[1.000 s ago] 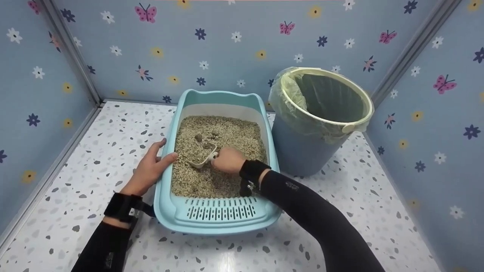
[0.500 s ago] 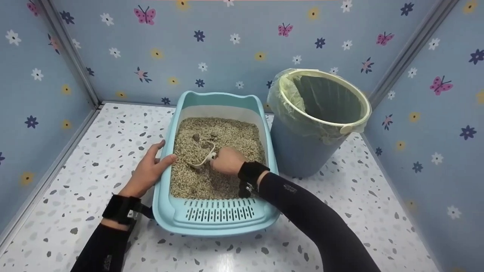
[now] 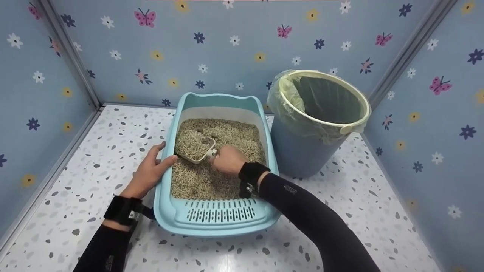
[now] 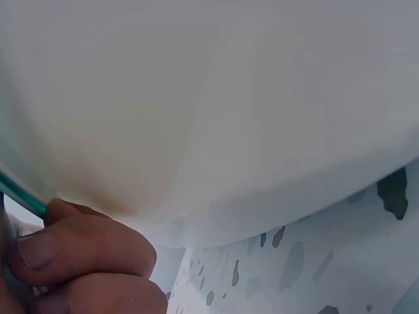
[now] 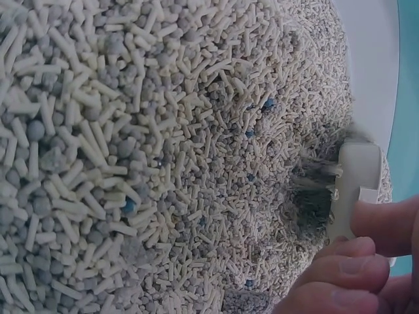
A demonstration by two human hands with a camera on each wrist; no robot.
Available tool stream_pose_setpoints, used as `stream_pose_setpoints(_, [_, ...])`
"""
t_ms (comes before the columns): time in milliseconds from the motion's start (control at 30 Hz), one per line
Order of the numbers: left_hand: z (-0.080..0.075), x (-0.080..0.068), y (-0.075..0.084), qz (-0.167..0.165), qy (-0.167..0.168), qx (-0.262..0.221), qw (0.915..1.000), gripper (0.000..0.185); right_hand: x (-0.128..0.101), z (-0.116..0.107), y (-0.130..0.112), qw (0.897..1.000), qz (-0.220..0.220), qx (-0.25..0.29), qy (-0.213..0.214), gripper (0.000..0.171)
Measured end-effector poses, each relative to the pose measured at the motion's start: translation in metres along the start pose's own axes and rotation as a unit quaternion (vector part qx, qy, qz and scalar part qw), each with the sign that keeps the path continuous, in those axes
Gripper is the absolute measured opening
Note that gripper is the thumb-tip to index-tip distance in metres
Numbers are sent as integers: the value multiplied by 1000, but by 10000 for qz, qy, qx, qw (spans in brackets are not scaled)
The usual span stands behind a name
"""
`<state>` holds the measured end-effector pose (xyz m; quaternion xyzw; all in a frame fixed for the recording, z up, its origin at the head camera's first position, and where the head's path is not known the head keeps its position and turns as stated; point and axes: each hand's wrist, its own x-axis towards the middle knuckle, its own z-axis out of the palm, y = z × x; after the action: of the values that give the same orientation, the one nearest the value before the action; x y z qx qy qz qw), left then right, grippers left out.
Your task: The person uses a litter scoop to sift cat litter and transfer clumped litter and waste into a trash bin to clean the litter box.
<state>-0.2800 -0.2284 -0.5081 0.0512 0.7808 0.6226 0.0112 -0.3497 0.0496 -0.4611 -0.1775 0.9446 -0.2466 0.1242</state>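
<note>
A light-blue litter box (image 3: 223, 229) stands on the floor, filled with pale pellet litter (image 3: 206, 185). At its left side my left hand (image 3: 146, 174) grips the rim, thumb over the top; in the left wrist view the curled fingers (image 4: 98, 245) lie against the box's white outer wall. My right hand (image 3: 228, 160) holds a white litter scoop (image 3: 211, 153) by its handle, most of which the hand hides. Litter and a darker clump heap the scoop, near the box's left wall. In the right wrist view, pellets fall blurred beneath the scoop (image 5: 359, 163).
To the right of the box stands a tall blue-grey bin (image 3: 302, 155) with a pale rim and a translucent liner bag (image 3: 291, 98). Flower-patterned walls (image 3: 227, 56) enclose the speckled floor (image 3: 90, 166) at the back and on both sides.
The scoop, earlier sunk in the litter, has come up and now carries a heap of it. My left hand keeps its grip on the rim.
</note>
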Motion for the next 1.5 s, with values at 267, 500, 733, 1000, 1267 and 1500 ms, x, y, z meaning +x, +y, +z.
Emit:
stream_pose_setpoints(267, [-1,-2,0,-98,-62,27,9999,90,0,0,-1,9993,98,370,46,46])
stream_pose_setpoints(500, [0,0,-1,-23,-1,50,10000,88,-1,-5,-2,9966,238,757,218,39])
stream_pose_setpoints(733, [2,2,0,-5,83,3,10000,87,-6,-16,-4,9939,362,996,305,27])
stream_pose_setpoints(1000, [0,1,-2,-68,89,23,9999,87,-17,-34,-8,9867,551,1504,271,28])
stream_pose_setpoints(1267, [1,1,-3,-27,75,156,9998,88,-34,-60,-5,9925,414,1080,386,28])
stream_pose_setpoints(1500, [1,0,-2,-24,83,129,9999,87,-54,-75,7,9934,-112,843,765,37])
